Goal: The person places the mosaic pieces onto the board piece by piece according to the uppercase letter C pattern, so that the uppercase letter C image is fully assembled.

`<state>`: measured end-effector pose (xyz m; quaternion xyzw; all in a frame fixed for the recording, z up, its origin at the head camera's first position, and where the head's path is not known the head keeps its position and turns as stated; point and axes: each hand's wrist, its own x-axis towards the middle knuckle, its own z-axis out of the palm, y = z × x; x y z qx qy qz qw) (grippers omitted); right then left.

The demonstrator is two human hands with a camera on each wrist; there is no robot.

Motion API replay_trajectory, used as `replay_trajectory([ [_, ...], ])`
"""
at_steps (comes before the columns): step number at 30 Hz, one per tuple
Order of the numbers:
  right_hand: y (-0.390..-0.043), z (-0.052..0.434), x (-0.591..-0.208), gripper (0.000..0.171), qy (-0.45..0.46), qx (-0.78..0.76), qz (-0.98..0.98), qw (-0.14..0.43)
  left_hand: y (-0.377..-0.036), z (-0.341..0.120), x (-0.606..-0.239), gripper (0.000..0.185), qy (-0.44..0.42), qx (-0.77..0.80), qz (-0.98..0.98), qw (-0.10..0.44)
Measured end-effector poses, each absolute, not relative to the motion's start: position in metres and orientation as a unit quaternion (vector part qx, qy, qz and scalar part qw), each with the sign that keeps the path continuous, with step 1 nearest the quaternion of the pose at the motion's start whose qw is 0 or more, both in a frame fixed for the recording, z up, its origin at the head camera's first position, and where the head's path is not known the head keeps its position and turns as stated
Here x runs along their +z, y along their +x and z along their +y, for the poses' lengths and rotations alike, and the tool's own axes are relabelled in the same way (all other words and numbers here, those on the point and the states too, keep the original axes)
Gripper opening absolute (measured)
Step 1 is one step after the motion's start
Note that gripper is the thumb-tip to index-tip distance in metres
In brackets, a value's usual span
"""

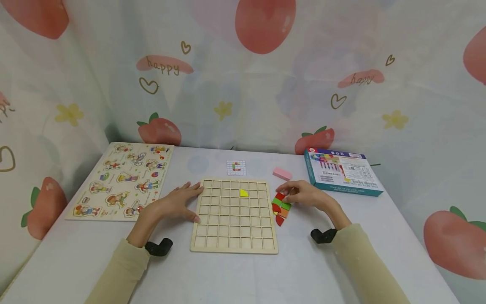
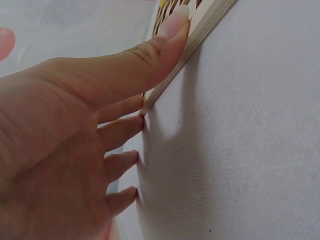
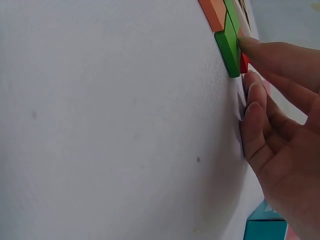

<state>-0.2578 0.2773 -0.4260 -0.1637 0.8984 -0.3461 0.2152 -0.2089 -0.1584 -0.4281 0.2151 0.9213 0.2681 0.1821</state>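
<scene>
A wooden grid board lies in the middle of the table with one yellow piece in a cell near its top. My left hand lies flat on the table, its thumb pressed against the board's left edge and its fingers spread straight. A small pile of red, green and orange pieces sits just right of the board. My right hand reaches the pile's far end, where thumb and forefinger pinch a red piece next to a green piece.
A character peg puzzle lies at the left. Behind the board are a small pattern card and a pink block. A teal box stands at the right rear. A strawberry-print curtain closes the table's back and sides.
</scene>
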Motion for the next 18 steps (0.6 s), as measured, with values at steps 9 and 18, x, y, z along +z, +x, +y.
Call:
replay_trajectory([
  [9,-0.258,0.279,-0.425,0.031,-0.176,-0.346,0.898,0.209,-0.208,-0.158,-0.427,0.099,0.210,0.272,0.921,0.184],
  [18,-0.254,0.287,-0.426,0.027,-0.159,-0.363,0.894,0.209,-0.208,-0.158,-0.428,0.098,0.212,0.269,0.922,0.182],
])
